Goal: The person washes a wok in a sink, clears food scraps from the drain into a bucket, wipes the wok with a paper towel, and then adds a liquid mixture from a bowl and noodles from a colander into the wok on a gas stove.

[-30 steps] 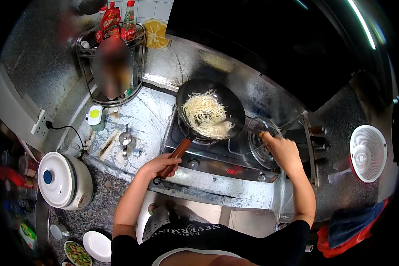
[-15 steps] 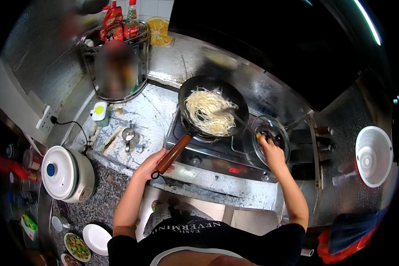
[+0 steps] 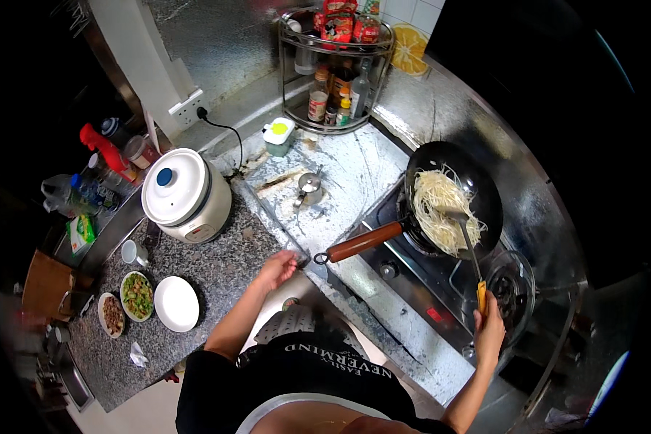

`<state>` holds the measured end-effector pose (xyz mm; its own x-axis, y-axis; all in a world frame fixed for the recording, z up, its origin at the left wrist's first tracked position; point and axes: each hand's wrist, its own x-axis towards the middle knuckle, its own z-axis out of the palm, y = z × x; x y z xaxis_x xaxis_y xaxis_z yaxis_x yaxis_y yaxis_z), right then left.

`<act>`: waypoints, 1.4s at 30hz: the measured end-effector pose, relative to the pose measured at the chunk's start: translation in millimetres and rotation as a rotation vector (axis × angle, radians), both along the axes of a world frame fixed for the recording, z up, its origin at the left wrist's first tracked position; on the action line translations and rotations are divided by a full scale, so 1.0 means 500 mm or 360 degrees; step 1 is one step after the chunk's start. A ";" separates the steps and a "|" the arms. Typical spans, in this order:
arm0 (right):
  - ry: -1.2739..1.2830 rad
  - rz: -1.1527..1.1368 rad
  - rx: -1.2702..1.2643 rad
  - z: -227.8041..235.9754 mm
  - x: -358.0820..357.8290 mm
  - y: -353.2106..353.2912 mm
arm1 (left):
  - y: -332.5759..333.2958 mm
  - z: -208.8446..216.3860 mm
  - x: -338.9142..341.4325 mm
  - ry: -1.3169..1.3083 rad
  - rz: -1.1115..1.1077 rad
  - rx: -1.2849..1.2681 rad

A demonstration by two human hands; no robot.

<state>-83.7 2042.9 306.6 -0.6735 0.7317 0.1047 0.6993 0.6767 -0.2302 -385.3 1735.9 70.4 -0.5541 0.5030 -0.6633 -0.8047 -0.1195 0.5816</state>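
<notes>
My right hand (image 3: 490,329) grips the yellow handle of a metal spatula (image 3: 471,249), whose blade rests among pale noodles (image 3: 441,206). The noodles lie in a black wok (image 3: 488,177) on the gas stove (image 3: 394,271). The wok's brown wooden handle (image 3: 365,241) points toward me, held by neither hand. Just left of the handle's end, my left hand (image 3: 277,270) is empty by the counter edge, its fingers loosely bent and a little apart. Beyond it on the left counter are an empty white plate (image 3: 176,304), a dish of chopped green vegetables (image 3: 137,296) and a dish of brown chopped food (image 3: 111,315).
A white electric cooker (image 3: 188,195) and a mug (image 3: 134,253) stand on the granite counter. A small metal pot (image 3: 309,186), a lidded container (image 3: 278,136) and a bottle rack (image 3: 336,130) are farther back. A glass lid (image 3: 512,289) lies right of the wok.
My left hand has let go of the wok handle and moved left of it. My view has turned left, bringing more of the counter and dishes in. The right hand still holds the spatula in the noodles.
</notes>
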 end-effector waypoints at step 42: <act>0.0368 0.0170 -0.1206 -0.106 -0.255 -0.261 | 0.124 -0.145 -0.711 0.1186 -0.0287 -0.0633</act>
